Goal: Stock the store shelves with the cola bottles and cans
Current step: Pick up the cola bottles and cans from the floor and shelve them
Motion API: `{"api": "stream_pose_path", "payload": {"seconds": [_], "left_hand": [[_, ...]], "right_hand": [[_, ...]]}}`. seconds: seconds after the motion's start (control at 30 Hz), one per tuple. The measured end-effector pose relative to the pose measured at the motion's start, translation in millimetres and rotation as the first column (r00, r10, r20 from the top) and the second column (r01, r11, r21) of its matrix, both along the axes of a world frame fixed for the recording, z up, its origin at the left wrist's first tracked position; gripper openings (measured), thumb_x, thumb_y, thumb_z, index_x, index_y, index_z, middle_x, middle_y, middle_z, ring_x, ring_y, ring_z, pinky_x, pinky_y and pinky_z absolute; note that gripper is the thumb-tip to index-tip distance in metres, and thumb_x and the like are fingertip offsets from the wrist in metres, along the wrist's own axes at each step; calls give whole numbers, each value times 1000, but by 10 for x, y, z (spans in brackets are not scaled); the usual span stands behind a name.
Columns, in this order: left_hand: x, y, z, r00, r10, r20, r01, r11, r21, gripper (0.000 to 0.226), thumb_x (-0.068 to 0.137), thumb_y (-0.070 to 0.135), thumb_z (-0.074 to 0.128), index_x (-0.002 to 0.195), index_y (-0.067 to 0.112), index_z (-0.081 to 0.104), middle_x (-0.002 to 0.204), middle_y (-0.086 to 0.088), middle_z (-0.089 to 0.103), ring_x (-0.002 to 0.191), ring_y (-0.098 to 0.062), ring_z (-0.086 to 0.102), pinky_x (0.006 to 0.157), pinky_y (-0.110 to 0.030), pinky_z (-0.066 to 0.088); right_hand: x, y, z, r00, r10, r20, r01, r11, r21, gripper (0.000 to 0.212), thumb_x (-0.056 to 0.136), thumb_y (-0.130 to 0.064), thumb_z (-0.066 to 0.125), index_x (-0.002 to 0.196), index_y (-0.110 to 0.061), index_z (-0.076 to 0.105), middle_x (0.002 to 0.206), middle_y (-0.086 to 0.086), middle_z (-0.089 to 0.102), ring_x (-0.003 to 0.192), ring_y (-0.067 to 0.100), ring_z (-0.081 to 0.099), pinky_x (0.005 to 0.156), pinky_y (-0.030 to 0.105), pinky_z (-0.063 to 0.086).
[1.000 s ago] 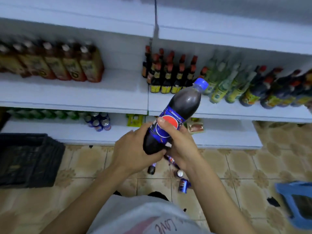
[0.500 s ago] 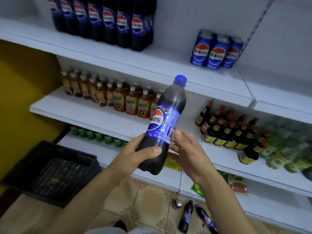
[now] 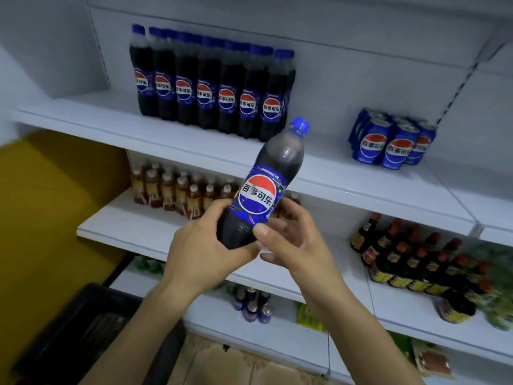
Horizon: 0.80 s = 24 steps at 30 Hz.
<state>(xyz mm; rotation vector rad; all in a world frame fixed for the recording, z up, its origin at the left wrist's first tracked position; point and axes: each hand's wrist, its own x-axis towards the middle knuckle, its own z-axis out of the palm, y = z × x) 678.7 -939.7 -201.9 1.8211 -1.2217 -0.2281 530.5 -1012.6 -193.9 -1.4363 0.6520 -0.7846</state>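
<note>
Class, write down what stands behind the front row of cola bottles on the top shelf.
Behind the front row more cola bottles stand: only their blue caps and shoulders show. The front row covers the rest, so their count stays unknown.

The top shelf [image 3: 194, 140] in front of me carries a tight row of cola bottles [image 3: 205, 87] standing upright at its left, and a cluster of cola cans [image 3: 394, 143] well apart to the right. On the middle shelf [image 3: 125, 223] below stand brown tea bottles [image 3: 172, 190] at left and red-capped dark bottles [image 3: 410, 259] at right.
</note>
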Motion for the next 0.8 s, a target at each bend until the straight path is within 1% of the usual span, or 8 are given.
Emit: {"api": "stream_pose_path", "payload": {"seconds": [0.07, 0.13, 0.33, 0.47, 0.53, 0.6, 0.7, 0.8], "left_hand": [[97, -56, 79, 994, 25, 108, -23, 999, -26, 73, 51, 76, 56, 116, 47, 42, 94, 20, 67, 83, -8, 64, 70, -33, 54], [166, -142, 160, 979, 41, 202, -29, 998, -64, 73, 52, 76, 50, 117, 46, 38, 99, 15, 67, 86, -13, 65, 70, -33, 53], [271, -668, 404, 856, 234, 461, -159, 968, -196, 77, 62, 70, 41, 128, 31, 45, 100, 4, 68, 82, -25, 66, 61, -35, 52], [264, -1129, 465, 720, 289, 630, -197, 957, -214, 76, 65, 46, 70, 131, 13, 52, 93, -5, 67, 73, -27, 67, 49, -31, 46], [319, -1356, 485, 753, 230, 616, -152, 972, -176, 93, 62, 69, 64, 137, 17, 44, 105, -1, 67, 84, -23, 67, 58, -33, 50], [418, -1573, 498, 791, 152, 592, -59, 983, -173, 103, 63, 90, 40, 141, 22, 37, 118, 2, 63, 97, -19, 63, 70, -34, 52], [621, -1965, 502, 835, 59, 548, 33, 987, -156, 99, 71, 88, 32, 147, 24, 28, 137, 1, 50, 118, -18, 49, 91, -38, 45], [812, -2431, 468, 857, 90, 507, -19, 990, -143, 89, 80, 72, 45, 150, 22, 20, 152, -2, 31, 136, -21, 30, 107, -40, 33]], "right_hand": [[176, -39, 43, 999, -18, 34, 19, 999, -31, 73, 73, -22, 82, 134, -28, 43, 104, -6, 71, 90, 5, 69, 68, 20, 54], [340, -99, 79, 996, -49, 71, 53, 997, -57, 76, 73, -15, 81, 136, -24, 40, 111, -1, 68, 95, 8, 69, 73, 23, 56], [745, -536, 303, 964, -201, 176, 220, 971, -98, 69, 72, -21, 83, 125, -36, 42, 97, -8, 65, 78, -1, 67, 60, 13, 51], [798, -1038, 493, 953, -250, 168, 270, 957, -105, 69, 71, -25, 83, 125, -33, 40, 103, -4, 62, 78, -5, 66, 60, 12, 51], [772, -1320, 552, 956, -265, 128, 284, 945, -160, 73, 69, -24, 84, 127, -33, 40, 102, -6, 63, 80, -5, 65, 65, 18, 55], [725, -1625, 604, 958, -268, 99, 284, 935, -212, 79, 66, -21, 85, 129, -34, 39, 103, -8, 64, 84, -3, 66, 72, 24, 58], [678, -2127, 659, 961, -272, 46, 274, 924, -266, 83, 64, -21, 86, 129, -34, 36, 105, -14, 62, 87, 0, 66, 76, 28, 59], [698, -2656, 665, 944, -330, 1, 312, 892, -327, 74, 65, -19, 86, 123, -30, 41, 99, -20, 58, 85, -3, 62, 75, 24, 56]]}}
